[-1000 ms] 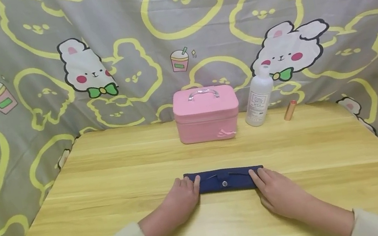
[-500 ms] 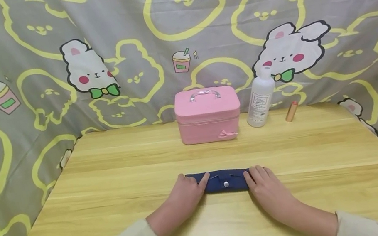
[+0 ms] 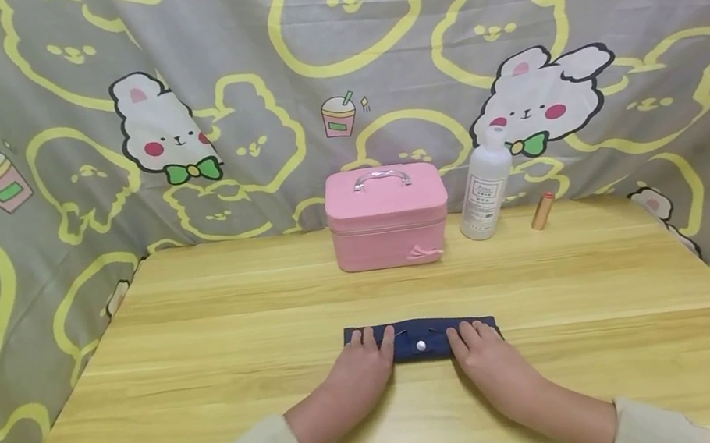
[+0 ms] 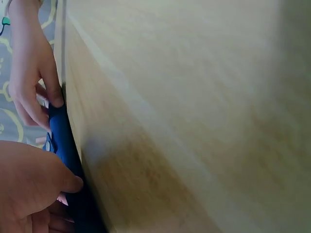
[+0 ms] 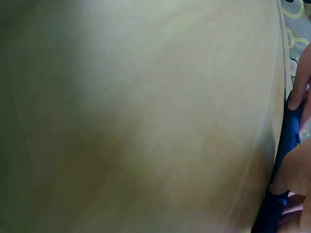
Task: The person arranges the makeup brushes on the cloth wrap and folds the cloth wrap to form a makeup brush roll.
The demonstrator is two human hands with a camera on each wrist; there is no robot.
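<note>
A long navy blue folded fabric pouch (image 3: pixel 423 356) with a round metal snap lies flat on the wooden table, its long side facing me. My left hand (image 3: pixel 360 380) holds its left part: the fingers reach over the top, and in the left wrist view the thumb (image 4: pixel 73 183) presses the near edge. On the right part, my right hand (image 3: pixel 498 366) has its fingers laid over the fabric, with the thumb (image 5: pixel 279 188) against the near edge in the right wrist view. Between both hands the snap shows uncovered.
Behind the pouch stands a pink case (image 3: pixel 391 239) with a silver handle. To its right are a whitish pump bottle (image 3: pixel 483 191) and a small orange-gold tube (image 3: pixel 542 210). A patterned grey curtain (image 3: pixel 249 26) hangs at the back and sides of the table (image 3: pixel 218 333).
Both hands have slid inward along the pouch toward the snap, the left going right and the right going left. The pouch stays in about the same place.
</note>
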